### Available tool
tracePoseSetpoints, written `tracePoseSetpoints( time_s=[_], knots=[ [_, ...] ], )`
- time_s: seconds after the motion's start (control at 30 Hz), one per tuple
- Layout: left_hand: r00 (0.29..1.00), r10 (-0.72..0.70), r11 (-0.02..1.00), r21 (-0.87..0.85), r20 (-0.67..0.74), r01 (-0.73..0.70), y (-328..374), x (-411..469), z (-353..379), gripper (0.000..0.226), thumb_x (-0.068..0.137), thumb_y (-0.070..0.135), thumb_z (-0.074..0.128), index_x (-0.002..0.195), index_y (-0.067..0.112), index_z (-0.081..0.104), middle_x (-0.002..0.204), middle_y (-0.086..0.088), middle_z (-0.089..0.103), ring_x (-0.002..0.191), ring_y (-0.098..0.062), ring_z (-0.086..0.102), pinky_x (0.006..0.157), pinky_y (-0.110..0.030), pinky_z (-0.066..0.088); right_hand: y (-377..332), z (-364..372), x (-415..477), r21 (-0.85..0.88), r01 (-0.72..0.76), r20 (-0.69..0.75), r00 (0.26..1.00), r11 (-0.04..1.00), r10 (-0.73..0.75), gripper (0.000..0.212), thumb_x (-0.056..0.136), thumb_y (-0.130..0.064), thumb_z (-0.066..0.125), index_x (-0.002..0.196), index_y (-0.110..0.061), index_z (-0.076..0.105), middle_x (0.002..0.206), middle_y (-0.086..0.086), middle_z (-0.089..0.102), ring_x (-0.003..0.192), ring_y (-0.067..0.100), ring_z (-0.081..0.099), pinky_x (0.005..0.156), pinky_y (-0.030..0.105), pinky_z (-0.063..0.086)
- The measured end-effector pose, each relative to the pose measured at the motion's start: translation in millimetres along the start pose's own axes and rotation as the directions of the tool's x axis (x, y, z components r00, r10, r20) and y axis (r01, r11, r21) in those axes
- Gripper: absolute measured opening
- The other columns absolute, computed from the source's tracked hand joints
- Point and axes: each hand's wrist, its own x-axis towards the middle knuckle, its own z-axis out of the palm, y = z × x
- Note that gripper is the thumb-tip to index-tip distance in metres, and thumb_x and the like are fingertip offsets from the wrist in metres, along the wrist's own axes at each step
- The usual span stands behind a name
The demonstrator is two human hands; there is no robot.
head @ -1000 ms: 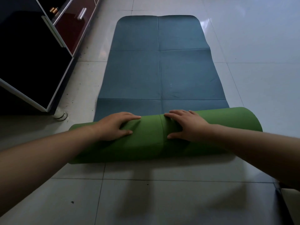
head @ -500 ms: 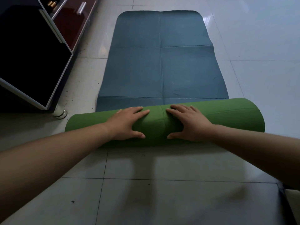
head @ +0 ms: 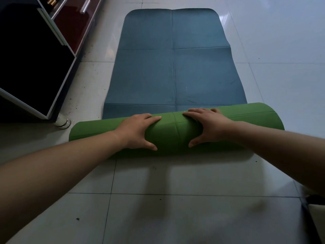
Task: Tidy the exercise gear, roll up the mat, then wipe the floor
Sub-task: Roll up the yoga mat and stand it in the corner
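Floor tiles (head: 158, 217) fill the near part of the view, pale and glossy, with a few dark specks on them; no cloth or exercise gear is in sight there. Beyond them lies the mat (head: 174, 73), its near end wound into a green roll (head: 174, 134) that runs crosswise, the left end of the roll sitting nearer the camera than the right, so it looks slightly skewed. The left hand (head: 137, 132) and the right hand (head: 209, 127) press down on the roll's middle, either side of a crease line, palms flat; the fingers (head: 151, 118) are spread over the top and the thumbs hooked on the near side, draped over it rather than clenched. The mat looks soft, light and springy, dented under the palms, so the roll would probably loosen if let go; I judge that hands set further apart would steer it straighter, and that the rubbery face grips well enough for pushing. Past the roll, the blue upper face lies flat toward the far end, marked by fold lines, with well over half unrolled. At the far left edge of the floor stands a cabinet (head: 35, 67) on a short metal foot (head: 63, 123); its dark compartment shows nothing I can make out, and its drawer (head: 75, 20) is shut, contents hidden.
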Motion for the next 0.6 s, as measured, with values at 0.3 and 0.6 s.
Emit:
tracePoseSetpoints(
  time_s=[0.3, 0.6],
  knots=[
    [0.997, 0.026, 1.0, 0.005, -0.073, -0.026, 0, -3, -4, 0.087, 0.065, 0.06, 0.072, 0.139, 0.038, 0.033, 0.135, 0.007, 0.051, 0.119, -0.018, 0.05, 0.096, -0.032, 0.041, -3, -4, -3, 0.014, 0.027, -0.068, 0.997, 1.0, -0.026, 0.092, 0.057, -0.073, 0.069, 0.135, -0.032, 0.042, 0.134, -0.006, 0.051, 0.121, 0.02, 0.047, 0.1, 0.038, 0.041],
    [0.988, 0.09, 0.994, 0.067, -0.125, -0.082, 6, -14, -7, 0.068, 0.072, 0.055, 0.069, 0.131, 0.04, 0.041, 0.121, 0.009, 0.06, 0.108, -0.017, 0.056, 0.084, -0.031, 0.045, -12, -3, -22, -0.011, 0.049, -0.126, 0.991, 0.999, -0.05, 0.079, 0.065, -0.066, 0.069, 0.131, -0.03, 0.048, 0.123, -0.004, 0.06, 0.113, 0.021, 0.053, 0.09, 0.031, 0.043]
  ],
)
